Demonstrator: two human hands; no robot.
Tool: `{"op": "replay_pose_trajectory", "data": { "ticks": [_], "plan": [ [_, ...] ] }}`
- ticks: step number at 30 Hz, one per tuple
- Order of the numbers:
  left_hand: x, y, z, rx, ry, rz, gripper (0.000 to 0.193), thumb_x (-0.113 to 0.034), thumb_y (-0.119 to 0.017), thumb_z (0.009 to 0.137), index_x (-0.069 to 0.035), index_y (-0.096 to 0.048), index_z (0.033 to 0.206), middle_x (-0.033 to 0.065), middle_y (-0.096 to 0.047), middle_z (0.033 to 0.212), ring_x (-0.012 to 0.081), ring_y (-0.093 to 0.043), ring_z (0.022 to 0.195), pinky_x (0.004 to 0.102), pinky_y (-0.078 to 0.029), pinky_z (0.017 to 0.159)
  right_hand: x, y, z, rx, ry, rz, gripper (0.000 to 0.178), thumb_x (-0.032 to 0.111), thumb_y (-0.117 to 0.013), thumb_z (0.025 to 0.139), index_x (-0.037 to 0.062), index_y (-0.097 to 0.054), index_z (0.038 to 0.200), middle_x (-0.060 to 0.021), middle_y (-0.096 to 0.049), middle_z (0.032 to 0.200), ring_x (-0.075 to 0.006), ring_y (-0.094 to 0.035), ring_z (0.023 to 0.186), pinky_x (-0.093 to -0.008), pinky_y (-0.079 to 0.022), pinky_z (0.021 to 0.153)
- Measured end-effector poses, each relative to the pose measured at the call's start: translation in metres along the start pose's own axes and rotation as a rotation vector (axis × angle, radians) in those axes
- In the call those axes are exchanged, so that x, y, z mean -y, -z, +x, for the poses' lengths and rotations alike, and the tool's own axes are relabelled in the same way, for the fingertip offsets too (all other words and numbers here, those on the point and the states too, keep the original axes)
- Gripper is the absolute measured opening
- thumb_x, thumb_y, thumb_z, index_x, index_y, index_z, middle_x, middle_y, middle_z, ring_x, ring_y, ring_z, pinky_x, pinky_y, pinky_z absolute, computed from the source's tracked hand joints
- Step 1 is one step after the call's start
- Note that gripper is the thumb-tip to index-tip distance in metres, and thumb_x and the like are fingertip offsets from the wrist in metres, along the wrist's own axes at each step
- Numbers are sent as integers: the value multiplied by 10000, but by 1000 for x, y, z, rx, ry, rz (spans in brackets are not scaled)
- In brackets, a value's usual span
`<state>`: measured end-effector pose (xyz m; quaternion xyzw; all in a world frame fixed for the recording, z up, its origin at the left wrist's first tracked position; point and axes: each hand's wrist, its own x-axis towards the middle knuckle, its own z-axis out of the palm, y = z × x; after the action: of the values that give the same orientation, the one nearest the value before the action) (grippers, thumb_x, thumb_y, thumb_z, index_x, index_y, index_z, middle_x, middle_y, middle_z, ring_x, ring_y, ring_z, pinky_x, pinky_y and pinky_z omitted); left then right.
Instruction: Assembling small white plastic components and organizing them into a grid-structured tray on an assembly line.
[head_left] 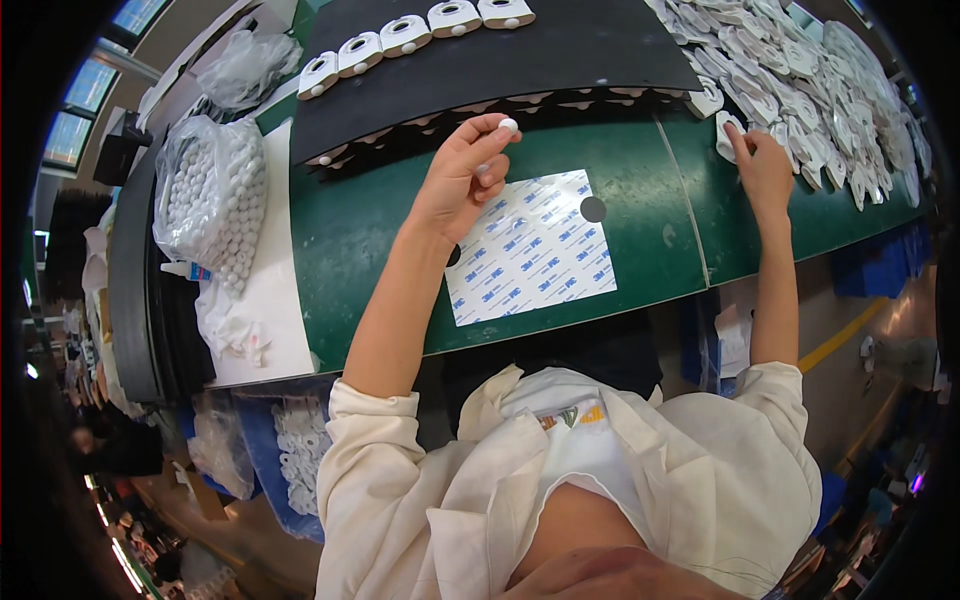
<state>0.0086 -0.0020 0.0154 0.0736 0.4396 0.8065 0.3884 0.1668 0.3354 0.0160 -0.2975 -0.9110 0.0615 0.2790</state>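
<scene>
The person is leaning over the green work table (380, 250). The left hand (462, 175) is pinching a small white ball (508, 125) between thumb and fingertips, holding it just above the table, beside the white adhesive backing sheet (530, 245) lying at the table's middle. The right hand (765, 170) is reaching to the table's far right, its fingers pressing on one white plastic piece (728, 135) at the edge of a heap of white pieces (820, 80). A clear bag of white balls (212, 195) is sitting off the table's left end.

Cream open shirt, sleeves rolled up, over white top.
</scene>
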Motion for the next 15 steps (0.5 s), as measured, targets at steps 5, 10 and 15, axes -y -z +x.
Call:
{"op": "replay_pose_trajectory", "data": {
  "ticks": [5,10,15],
  "plan": [
    [2,4,1,82,-44,33,276,-76,-622,812,-26,-555,1075,27,-596,897,19,-341,503,149,-269,407,15,12,3,251,3,-471,494,529,-670,689,37,-632,712,-142,-604,613,-313,-603,623,-387,-450,559],
    [0,1,0,66,-56,47,262,-92,-608,829,-22,-563,1077,34,-600,908,18,-339,507,145,-274,410,15,35,-9,385,200,-247,268,253,-725,670,30,-629,785,-153,-634,759,-313,-602,718,-388,-453,639],
    [-3,0,-3,-11,-38,62,239,-158,-588,861,-23,-571,1057,31,-593,870,19,-331,505,148,-273,413,55,56,-30,353,360,-276,172,45,-630,728,8,-611,895,-129,-634,822,-261,-606,735,-341,-462,689]
  ]
}}
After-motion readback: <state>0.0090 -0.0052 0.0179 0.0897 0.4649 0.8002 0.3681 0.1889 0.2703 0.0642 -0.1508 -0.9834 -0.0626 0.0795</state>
